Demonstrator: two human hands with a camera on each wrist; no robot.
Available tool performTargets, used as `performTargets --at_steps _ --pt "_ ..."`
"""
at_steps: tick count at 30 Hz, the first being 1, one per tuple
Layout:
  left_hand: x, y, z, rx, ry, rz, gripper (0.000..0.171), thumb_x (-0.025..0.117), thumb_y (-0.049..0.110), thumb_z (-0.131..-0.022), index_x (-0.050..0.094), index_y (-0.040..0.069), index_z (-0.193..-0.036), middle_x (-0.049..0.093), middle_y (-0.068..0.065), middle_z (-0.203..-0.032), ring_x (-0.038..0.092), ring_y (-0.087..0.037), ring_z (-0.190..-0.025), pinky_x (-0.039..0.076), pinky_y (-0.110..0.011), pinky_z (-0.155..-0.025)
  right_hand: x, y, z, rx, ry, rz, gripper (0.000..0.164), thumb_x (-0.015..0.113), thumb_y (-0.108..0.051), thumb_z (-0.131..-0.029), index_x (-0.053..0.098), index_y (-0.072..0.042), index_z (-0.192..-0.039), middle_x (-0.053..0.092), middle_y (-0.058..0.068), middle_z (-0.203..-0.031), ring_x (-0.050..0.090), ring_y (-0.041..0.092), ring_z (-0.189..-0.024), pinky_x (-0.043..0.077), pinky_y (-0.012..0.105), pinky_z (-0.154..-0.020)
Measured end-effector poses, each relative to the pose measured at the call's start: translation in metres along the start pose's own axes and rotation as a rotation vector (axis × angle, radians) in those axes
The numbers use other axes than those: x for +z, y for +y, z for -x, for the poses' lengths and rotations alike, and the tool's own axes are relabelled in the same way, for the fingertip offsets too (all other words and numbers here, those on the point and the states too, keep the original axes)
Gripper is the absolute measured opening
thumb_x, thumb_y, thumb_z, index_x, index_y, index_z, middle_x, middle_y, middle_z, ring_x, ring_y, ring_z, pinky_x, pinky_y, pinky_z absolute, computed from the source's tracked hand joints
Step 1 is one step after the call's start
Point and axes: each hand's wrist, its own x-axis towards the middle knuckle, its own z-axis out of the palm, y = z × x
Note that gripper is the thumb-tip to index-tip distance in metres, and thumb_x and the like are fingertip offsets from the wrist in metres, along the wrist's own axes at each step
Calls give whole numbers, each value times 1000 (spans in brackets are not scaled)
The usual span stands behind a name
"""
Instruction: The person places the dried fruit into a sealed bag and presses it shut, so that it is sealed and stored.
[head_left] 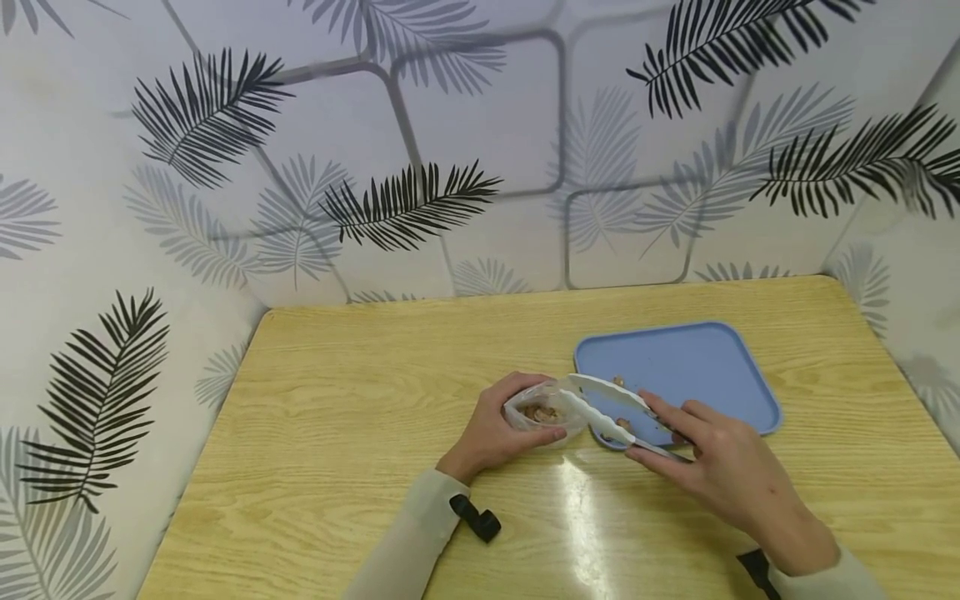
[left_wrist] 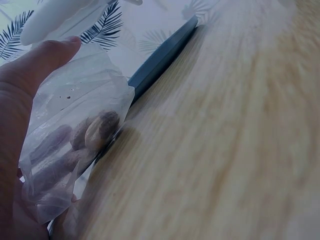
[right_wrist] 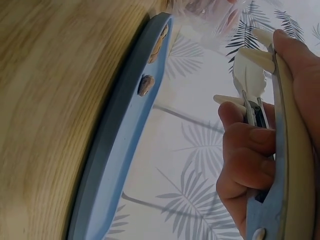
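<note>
My left hand grips a clear plastic bag around its sides, mouth upward. Brown, wrinkled nut-like pieces show through the film in the left wrist view; their exact kind is unclear. My right hand holds metal tongs with white scalloped tips, thumb on one arm and fingers on the other. The tong arms stand apart, their tips at the bag's mouth, and I see nothing between them. Beneath the tongs lies a blue tray, bearing a few similar brown pieces near its left side.
A wood-grain table carries everything, its far edge against a wall covered in a feather-leaf pattern. Black straps circle both wrists, with a small black loop hanging from the left one.
</note>
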Motion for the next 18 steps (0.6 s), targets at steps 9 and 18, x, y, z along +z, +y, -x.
performTargets --at_steps 9,18 --pt "1 0 1 -5 0 -10 65 96 13 -85 70 23 -144 74 -4 -131 68 -16 -109 57 -31 -95 -3 7 4 58 -3 49 72 100 -37 -75 77 -8 -137 60 -6 -76 46 -3 -63 42 18 -52" --pt "0 1 0 -9 -4 -12 65 95 14 -85 70 24 -144 73 -5 -132 68 -16 -109 58 -32 -95 -7 17 5 94 1 67 74 101 -33 -73 77 -8 -137 65 -2 -78 58 5 -64 46 23 -52"
